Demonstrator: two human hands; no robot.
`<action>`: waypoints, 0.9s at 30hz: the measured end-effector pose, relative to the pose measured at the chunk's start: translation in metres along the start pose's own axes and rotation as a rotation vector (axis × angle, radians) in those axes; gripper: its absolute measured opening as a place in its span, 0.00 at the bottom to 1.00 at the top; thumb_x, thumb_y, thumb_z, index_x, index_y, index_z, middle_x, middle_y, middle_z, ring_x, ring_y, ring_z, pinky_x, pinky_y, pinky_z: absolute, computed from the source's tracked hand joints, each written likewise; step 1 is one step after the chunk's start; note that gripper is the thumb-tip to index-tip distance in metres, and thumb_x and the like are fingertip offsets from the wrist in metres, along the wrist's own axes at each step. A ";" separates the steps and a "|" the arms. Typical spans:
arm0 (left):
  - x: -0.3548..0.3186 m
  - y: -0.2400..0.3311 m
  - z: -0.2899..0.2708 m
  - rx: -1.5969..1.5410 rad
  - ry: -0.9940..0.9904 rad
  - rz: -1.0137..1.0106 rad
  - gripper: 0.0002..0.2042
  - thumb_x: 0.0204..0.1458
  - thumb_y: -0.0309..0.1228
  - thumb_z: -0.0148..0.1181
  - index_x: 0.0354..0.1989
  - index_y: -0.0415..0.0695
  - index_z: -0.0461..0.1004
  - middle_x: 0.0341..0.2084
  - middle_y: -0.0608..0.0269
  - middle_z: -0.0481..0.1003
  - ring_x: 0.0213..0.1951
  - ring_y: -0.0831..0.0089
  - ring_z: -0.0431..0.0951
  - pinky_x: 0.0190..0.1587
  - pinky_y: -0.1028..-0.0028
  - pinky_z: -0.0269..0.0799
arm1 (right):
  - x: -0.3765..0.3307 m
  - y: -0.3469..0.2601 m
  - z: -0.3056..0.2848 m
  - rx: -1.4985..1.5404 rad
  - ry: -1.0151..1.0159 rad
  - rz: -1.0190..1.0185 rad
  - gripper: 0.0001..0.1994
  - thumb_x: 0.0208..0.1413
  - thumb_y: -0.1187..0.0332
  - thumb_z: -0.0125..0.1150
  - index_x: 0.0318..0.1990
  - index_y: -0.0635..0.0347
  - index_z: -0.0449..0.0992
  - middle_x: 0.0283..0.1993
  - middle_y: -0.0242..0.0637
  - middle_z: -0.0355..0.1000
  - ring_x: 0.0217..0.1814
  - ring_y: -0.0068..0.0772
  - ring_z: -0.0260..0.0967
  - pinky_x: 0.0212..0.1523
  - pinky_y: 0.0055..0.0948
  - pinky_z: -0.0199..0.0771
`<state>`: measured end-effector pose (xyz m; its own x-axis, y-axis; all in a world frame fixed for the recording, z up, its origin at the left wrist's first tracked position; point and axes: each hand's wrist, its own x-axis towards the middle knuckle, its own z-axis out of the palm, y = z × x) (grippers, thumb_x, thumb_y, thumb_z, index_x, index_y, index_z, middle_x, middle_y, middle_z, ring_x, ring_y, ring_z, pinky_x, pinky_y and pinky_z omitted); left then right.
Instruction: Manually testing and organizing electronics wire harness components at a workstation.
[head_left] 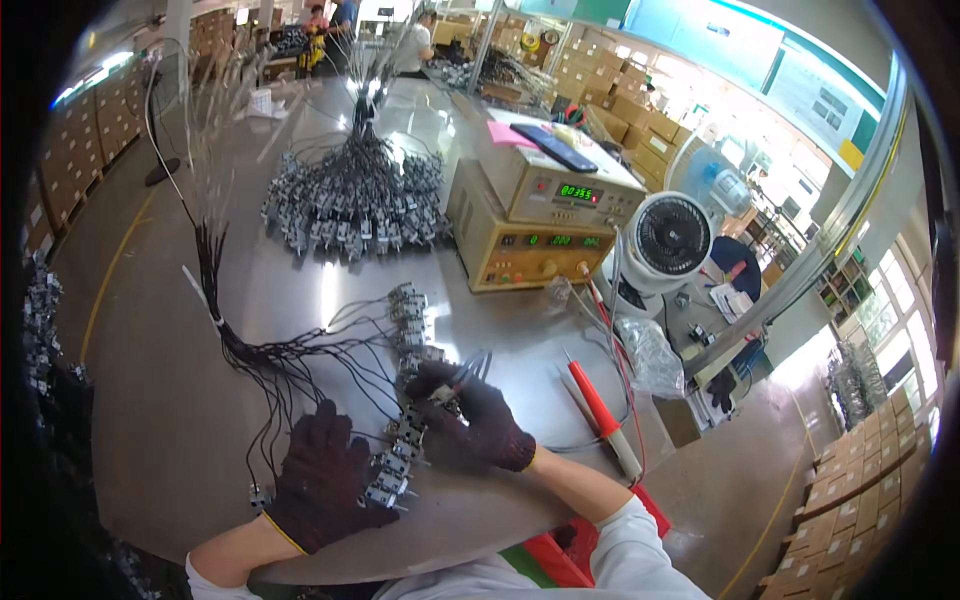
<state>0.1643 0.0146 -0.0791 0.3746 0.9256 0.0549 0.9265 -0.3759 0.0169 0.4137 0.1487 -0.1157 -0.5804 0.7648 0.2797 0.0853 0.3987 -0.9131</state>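
Observation:
On the metal table, a row of small silver-and-black switch-like parts [408, 440] runs away from me, each on a thin black wire. The wires gather at the left into a black wire bundle [240, 345]. My left hand [325, 475], in a dark knitted glove, lies beside the near end of the row with its fingers stretched out. My right hand [480, 415], gloved alike, is closed over the middle of the row around a small connector [445, 394] with grey leads. Its fingertips partly hide the connector and the parts under it.
A large pile of similar wired parts [355, 205] lies farther back. Two stacked test instruments [545, 235] with green displays stand beside it, near a white fan [668, 240]. Red-handled probes [597, 400] lie right of my right hand. A red bin [555, 560] sits below the table edge.

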 end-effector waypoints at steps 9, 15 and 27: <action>-0.002 0.001 -0.001 0.087 0.119 0.060 0.49 0.41 0.77 0.62 0.43 0.32 0.83 0.53 0.39 0.74 0.63 0.42 0.67 0.63 0.49 0.62 | -0.002 -0.006 -0.003 -0.130 -0.047 -0.040 0.25 0.70 0.67 0.66 0.71 0.58 0.70 0.61 0.38 0.80 0.61 0.30 0.78 0.64 0.34 0.76; 0.003 0.003 -0.008 0.096 -0.050 0.016 0.47 0.37 0.80 0.63 0.35 0.37 0.85 0.44 0.46 0.75 0.56 0.50 0.69 0.56 0.54 0.65 | 0.000 0.007 0.006 -0.018 -0.030 -0.042 0.24 0.69 0.67 0.67 0.70 0.57 0.70 0.57 0.35 0.79 0.58 0.27 0.77 0.60 0.33 0.78; -0.002 0.006 0.003 0.014 -0.133 -0.022 0.46 0.38 0.75 0.68 0.44 0.37 0.85 0.52 0.43 0.75 0.64 0.46 0.67 0.60 0.52 0.65 | -0.008 -0.016 0.002 -0.118 -0.001 0.059 0.20 0.67 0.65 0.68 0.63 0.58 0.75 0.51 0.33 0.80 0.53 0.24 0.76 0.56 0.32 0.77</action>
<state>0.1690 0.0103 -0.0825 0.3546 0.9318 -0.0780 0.9347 -0.3555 0.0028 0.4154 0.1352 -0.1042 -0.5726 0.7882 0.2258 0.2144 0.4098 -0.8866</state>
